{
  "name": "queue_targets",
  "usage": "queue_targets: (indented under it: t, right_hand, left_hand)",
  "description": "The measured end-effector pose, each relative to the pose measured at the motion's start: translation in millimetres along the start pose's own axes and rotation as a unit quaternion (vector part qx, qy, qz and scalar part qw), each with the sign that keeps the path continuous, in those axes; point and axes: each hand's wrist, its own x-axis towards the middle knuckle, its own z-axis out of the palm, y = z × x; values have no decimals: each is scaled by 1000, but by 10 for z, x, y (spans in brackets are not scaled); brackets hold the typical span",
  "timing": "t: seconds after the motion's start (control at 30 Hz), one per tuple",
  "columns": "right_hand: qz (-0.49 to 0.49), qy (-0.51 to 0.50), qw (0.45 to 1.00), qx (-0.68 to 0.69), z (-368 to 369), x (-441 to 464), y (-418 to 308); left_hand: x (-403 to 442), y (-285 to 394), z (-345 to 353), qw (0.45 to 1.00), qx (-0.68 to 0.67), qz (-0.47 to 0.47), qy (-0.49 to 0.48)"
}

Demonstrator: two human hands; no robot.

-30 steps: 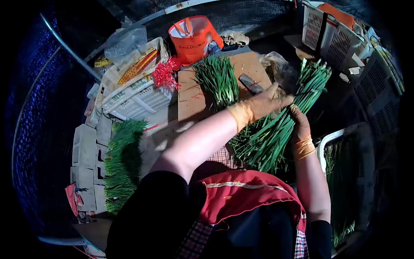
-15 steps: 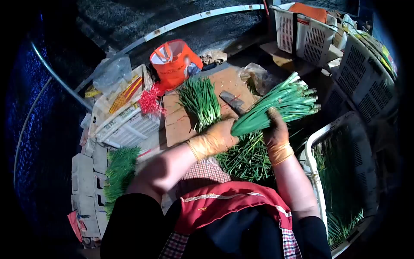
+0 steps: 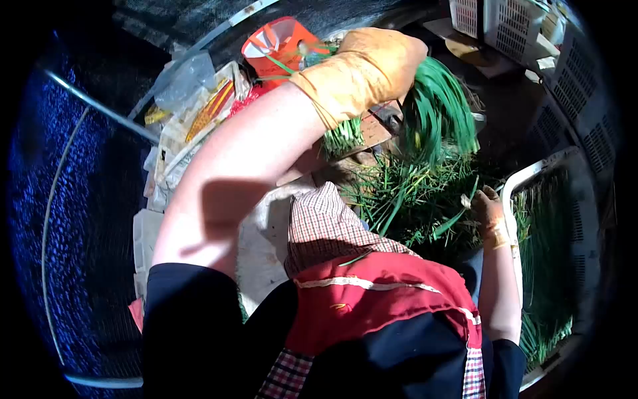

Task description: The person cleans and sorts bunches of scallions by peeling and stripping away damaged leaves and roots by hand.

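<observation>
My left hand, in an orange-yellow glove, is raised at the top centre. It grips a bunch of garlic chives, whose long green leaves hang down on its far side; the fingers are mostly hidden. My right hand, also gloved, is low beside the right crate. Its fingers are curled, with loose chive leaves at the fingertips. Between the hands lies a heap of loose leaves and trimmings. A smaller chive bundle with pale stem ends rests on the board, partly behind my left forearm.
A white crate of greens stands close at the right. Further crates are at the back right. An orange bag and a white crate with plastic bags stand at the left back. A checked cloth covers my lap.
Both hands held the chive bunch together before. Now my left hand has lifted it up and away, leaves hanging. My right hand has left it and dropped down to the right.
</observation>
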Motion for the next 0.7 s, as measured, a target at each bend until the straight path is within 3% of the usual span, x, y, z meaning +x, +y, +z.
queue_targets:
  t: [0.03,0.1,0.17,0.23,0.3,0.33,0.37,0.43,0.5,0.53,0.63,0.7]
  right_hand:
    - [-40,-23,998,43,-55,-79,35]
    - [38,-70,994,-80,-165,-236,-81]
    - [-2,-65,996,-63,-202,-293,-97]
    - [-11,-118,992,-46,-199,-267,-12]
    - [-73,-124,968,-206,-285,-71,104]
    - [-80,-136,977,-145,-237,-51,121]
    - [-88,-144,982,-87,-160,-169,18]
    - [-3,-190,967,-171,-24,-203,-97]
    - [67,-269,954,111,288,-261,113]
    - [79,-323,937,108,484,-370,93]
    - [113,-397,863,291,977,-753,7]
    - [93,-356,898,243,1142,-762,184]
  left_hand:
    - [17,56,6,1000,-10,-4,-3]
    - [115,61,12,987,101,24,-122]
    - [58,67,-63,997,-2,-23,74]
    - [52,-13,-156,991,90,-11,-102]
    - [122,-133,51,997,36,0,63]
    - [129,-155,41,986,-35,-81,140]
    - [97,-216,38,986,-30,-79,142]
    - [-29,-260,223,997,31,-54,-45]
    - [-334,-122,209,989,-74,-127,-30]
    - [-575,-154,468,981,-154,-98,70]
    - [-1345,-26,701,916,-276,-241,-164]
    - [-2052,72,1181,897,-375,-225,-66]
